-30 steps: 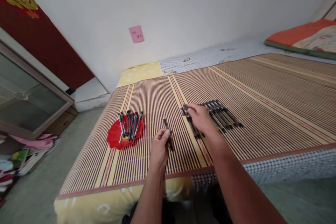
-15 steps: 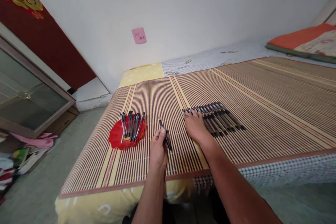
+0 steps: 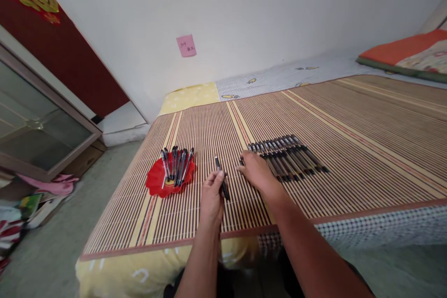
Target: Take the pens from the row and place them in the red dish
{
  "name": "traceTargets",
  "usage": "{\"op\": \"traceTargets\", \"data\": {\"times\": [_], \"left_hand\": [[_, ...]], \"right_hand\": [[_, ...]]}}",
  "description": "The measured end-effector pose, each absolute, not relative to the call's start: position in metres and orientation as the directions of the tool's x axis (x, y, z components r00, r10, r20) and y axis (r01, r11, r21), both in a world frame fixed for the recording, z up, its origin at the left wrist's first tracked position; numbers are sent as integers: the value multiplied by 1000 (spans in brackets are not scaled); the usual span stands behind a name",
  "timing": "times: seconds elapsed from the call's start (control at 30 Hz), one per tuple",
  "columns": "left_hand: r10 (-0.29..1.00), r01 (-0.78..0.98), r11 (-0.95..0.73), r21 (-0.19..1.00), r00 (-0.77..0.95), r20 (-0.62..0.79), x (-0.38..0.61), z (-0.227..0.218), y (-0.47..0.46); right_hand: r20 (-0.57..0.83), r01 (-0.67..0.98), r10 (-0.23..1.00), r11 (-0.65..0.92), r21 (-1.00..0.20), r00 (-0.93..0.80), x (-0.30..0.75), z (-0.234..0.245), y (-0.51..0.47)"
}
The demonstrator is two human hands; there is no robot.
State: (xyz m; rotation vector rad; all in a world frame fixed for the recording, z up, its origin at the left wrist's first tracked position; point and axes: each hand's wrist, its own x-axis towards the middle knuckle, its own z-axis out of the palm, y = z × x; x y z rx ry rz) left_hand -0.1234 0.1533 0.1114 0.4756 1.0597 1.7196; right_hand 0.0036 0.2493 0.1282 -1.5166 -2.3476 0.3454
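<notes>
My left hand pinches a black pen near its middle. The pen has no cap on, and its pale tip points away from me. My right hand is closed on a small dark piece that looks like a pen cap, mostly covered by the fingers, a short way right of the pen's tip. Beside this hand several black pens lie side by side in a slanted row, with dark caps along their far ends. The nearest-left pens are partly hidden by my right hand.
A red scalloped plate at the left holds several more pens. Everything lies on a striped bamboo mat over a bed. Folded orange bedding rests at the far right, and a glass-fronted cabinet stands to the left.
My right hand has drawn left and slightly toward me from the left end of the row, with the dark piece between its fingers. My left hand keeps the pen almost in place.
</notes>
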Motion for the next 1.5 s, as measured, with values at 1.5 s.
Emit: {"op": "traceTargets", "data": {"times": [1.5], "left_hand": [[961, -26, -49, 998, -273, 40, -120, 105, 147]], "right_hand": [[125, -198, 907, 46, -979, -402, 11, 149, 254]]}}
